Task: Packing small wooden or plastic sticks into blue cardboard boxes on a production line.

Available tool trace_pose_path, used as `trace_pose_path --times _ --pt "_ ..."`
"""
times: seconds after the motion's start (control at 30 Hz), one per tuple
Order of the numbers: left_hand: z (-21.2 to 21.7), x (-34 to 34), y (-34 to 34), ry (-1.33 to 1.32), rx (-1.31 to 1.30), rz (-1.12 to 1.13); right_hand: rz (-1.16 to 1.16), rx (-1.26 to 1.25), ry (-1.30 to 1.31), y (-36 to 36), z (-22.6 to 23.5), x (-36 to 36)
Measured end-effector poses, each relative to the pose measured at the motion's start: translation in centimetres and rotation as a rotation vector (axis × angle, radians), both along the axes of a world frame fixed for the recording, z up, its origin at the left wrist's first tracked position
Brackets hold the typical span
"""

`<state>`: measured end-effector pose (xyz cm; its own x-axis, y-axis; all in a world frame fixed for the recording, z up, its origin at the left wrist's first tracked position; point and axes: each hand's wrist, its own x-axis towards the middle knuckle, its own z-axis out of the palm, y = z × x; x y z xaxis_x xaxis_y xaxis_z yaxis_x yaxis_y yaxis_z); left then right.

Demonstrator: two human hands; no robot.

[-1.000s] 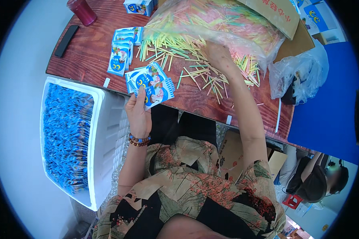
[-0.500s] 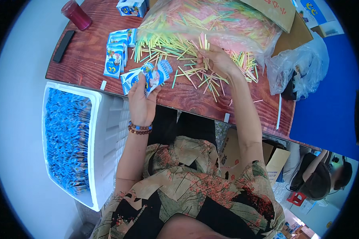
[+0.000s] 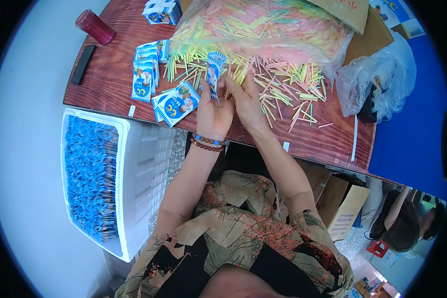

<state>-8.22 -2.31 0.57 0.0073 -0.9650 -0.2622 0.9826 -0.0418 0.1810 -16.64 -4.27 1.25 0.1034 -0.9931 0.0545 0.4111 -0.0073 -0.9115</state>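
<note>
My left hand [image 3: 215,115] is closed on a small blue-and-white packet [image 3: 214,72], which stands upright between thumb and fingers. Close beside it, my right hand [image 3: 248,103] pinches a small bunch of thin pastel sticks [image 3: 240,74], mostly yellow and pink. The two hands nearly meet, and some fingertips are hidden behind the packet and the sticks. To the left of my left hand, a few similar packets [image 3: 176,105] lie overlapping near the table edge. Many loose sticks [image 3: 283,89] are scattered on the table behind and right of my right hand.
A big clear bag [image 3: 263,30] full of sticks covers the back of the wooden table [image 3: 109,84]. More packets [image 3: 144,79] lie at left, near a red cup [image 3: 97,29] and black bar [image 3: 83,64]. A white foam box [image 3: 126,198] holds many packets. A crumpled plastic bag [image 3: 382,74] sits right.
My left hand has moved right, away from the packets near the edge, with one packet in it. My right hand has come left and nearer from the pile, carrying sticks.
</note>
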Motion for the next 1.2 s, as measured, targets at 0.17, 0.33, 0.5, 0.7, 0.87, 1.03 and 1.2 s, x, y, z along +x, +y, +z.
trace_pose_path --times 0.17,0.33,0.5,0.7,0.87,1.03,1.2 --pt "-1.7 0.7 -0.7 0.039 -0.14 -0.019 0.034 -0.01 -0.098 1.1 -0.4 0.8" --pt "-1.4 0.6 -0.7 0.075 -0.162 -0.052 0.041 -0.052 0.083 0.7 -1.9 -0.5" --pt "1.4 1.3 0.5 -0.328 -0.038 0.115 -0.166 -0.205 -0.03 0.2 4.2 -0.9" --pt "1.8 0.8 1.0 -0.401 0.02 0.196 -0.19 -0.364 -0.268 0.1 6.8 1.4" --pt "1.6 0.8 1.0 -0.377 -0.021 0.239 -0.268 -0.303 -0.298 0.7 7.0 2.9" --pt "1.8 0.7 1.1 -0.382 -0.052 0.275 -0.309 -0.175 -0.331 1.1 7.2 4.1" --pt "1.6 0.5 0.9 -0.39 -0.048 0.304 -0.309 -0.225 -0.14 1.4 6.1 4.0"
